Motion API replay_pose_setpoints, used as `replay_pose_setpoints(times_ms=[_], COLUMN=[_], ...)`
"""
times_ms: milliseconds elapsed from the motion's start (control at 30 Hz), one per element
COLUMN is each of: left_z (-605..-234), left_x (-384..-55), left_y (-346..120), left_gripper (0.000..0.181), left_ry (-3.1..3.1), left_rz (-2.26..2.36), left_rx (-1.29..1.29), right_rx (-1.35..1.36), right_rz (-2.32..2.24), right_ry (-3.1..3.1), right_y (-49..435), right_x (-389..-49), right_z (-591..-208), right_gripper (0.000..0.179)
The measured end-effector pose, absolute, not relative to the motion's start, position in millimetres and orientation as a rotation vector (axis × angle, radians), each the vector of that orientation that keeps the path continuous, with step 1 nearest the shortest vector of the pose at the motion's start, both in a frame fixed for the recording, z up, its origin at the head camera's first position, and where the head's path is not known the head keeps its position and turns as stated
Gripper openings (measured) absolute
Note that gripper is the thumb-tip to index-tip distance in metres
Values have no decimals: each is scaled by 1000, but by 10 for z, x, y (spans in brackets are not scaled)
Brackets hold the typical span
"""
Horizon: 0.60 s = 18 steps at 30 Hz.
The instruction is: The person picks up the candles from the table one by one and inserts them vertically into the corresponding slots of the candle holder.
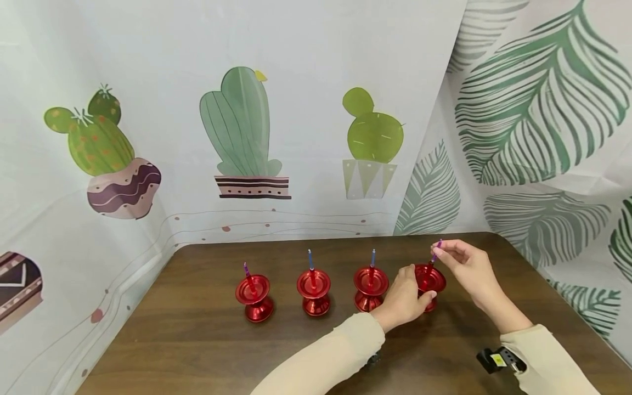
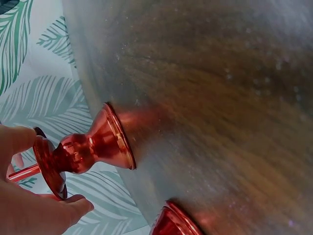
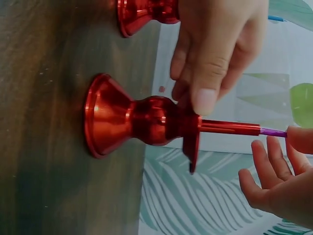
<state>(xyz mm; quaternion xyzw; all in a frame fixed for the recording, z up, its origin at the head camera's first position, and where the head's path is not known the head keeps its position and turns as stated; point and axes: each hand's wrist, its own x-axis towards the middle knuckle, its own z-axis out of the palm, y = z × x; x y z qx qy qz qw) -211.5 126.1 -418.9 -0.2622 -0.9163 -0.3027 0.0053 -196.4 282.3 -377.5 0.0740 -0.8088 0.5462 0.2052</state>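
At the right end of a row stands a shiny red candle holder [image 1: 430, 281] with a dished rim and a thin upright tube. My left hand [image 1: 404, 297] holds this holder by its rim, thumb on the near side. My right hand [image 1: 468, 270] pinches a thin purple candle [image 3: 271, 132] between thumb and fingertip. In the right wrist view the candle's lower end sits at the mouth of the red tube [image 3: 230, 127]; how deep it goes is hidden. The left wrist view shows the holder's base [image 2: 110, 139] standing on the table.
Left of my hands stand two red holders with blue candles [image 1: 373, 258] [image 1: 310, 259]. Farther left, another red holder [image 1: 259, 307] carries a purple candle [image 1: 246, 269]. The brown wooden table [image 1: 197, 340] meets a wall cloth [image 1: 316, 164] printed with cacti and leaves.
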Motion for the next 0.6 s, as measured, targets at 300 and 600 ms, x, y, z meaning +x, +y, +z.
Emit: replay_pose_setpoints(times_ms=[300,600], left_z=[-4204,-4209], left_x=[-2106,-2115], left_y=[1254,1267], left_gripper=[68,69], left_ry=[-2859,-2842], left_rz=[-907,-939], left_rx=[-826,-823], right_rx=[207,91], right_rz=[1298,1527], right_ry=[-2319,-2378], right_y=[2775,2855], right_x=[-1972,-1955], right_z=[-3940,-3905], right_gripper=[21,35])
